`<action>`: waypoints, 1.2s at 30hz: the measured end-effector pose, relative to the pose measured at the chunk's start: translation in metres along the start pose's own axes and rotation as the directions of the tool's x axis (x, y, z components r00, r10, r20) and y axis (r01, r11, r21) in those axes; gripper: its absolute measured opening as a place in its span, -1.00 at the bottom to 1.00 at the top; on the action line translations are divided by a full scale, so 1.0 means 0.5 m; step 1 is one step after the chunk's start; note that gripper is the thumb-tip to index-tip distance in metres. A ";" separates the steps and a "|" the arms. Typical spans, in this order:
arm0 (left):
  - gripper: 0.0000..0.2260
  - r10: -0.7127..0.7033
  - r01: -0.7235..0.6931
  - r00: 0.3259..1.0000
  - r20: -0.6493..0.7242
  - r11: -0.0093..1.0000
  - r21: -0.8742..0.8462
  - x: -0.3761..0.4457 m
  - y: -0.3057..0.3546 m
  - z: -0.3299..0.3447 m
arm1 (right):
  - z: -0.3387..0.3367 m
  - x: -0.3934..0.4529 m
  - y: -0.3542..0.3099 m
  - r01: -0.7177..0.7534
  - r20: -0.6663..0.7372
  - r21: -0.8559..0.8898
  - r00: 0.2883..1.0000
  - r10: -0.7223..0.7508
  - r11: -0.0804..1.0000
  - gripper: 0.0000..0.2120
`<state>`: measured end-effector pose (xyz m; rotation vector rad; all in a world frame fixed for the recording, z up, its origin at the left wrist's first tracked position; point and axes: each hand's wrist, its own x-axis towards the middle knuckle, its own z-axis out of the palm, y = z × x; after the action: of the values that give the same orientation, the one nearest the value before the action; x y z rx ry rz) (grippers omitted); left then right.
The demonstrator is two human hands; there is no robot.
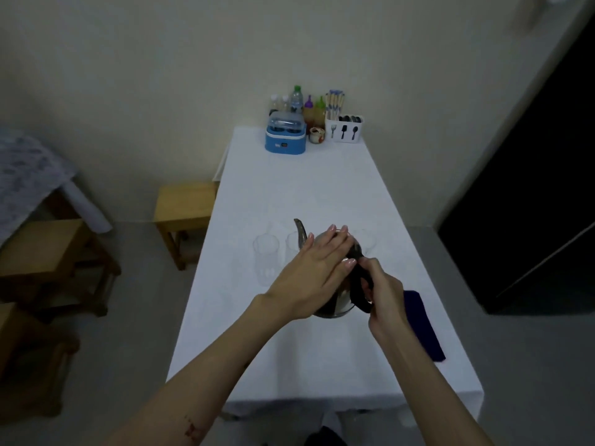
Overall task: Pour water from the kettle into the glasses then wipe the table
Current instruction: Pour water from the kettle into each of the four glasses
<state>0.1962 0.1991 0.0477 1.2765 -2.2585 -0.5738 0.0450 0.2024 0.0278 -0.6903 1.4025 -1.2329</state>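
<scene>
Both forearms enter from the bottom edge, which cuts them off before the elbows. The right hand (381,294) is clamped around the black handle of the kettle (338,294), fingers curled so tightly over it that much of the grip is hidden. The left hand (317,265) lies flat, fingers spread, on top of the kettle, covering its lid and most of the steel body; only the lower flank, the handle and the curved spout pointing away to the left stay visible. Whether the kettle rests on the counter (306,365) or is lifted slightly cannot be told.

Just right of the right wrist lies a dark blue cloth (425,329), partly hidden by the forearm. Beyond the left hand stands a clear glass (265,259), faint against the white covering. A second glass (292,244) sits beside the spout, its lower part hidden by the hand, and a third glass (367,241) barely shows past the kettle, too pale to read clearly. Water level cannot be made out in any of them.

At the far end, against the wall, stand a blue appliance (285,138), several bottles (296,101) and a white cutlery holder (344,128), all small and blurred. Wooden stools (183,207) stand on the floor to the left.
</scene>
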 end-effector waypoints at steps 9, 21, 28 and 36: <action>-0.51 -0.201 0.208 0.978 0.053 0.958 -0.198 -0.046 -0.098 -0.001 | 0.073 0.029 0.035 -0.102 0.006 -0.250 0.994 0.107 0.963 -0.63; -0.49 -0.245 0.257 0.966 0.078 0.917 -0.305 -0.034 -0.132 0.005 | 0.094 0.052 0.007 -0.055 0.004 -0.390 0.998 0.061 0.919 -0.52; -0.52 -0.254 0.255 0.966 0.052 0.894 -0.369 -0.026 -0.125 0.002 | 0.095 0.063 -0.011 -0.029 0.029 -0.416 0.999 0.045 0.909 -0.53; -0.50 -0.275 0.273 0.960 0.050 0.885 -0.377 -0.019 -0.135 0.004 | 0.102 0.071 -0.019 0.001 0.076 -0.441 0.996 0.036 0.897 -0.58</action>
<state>0.2444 0.1758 0.0057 1.3922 -1.8459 -1.0537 0.0825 0.1523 0.0316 -1.0246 1.6328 -0.8610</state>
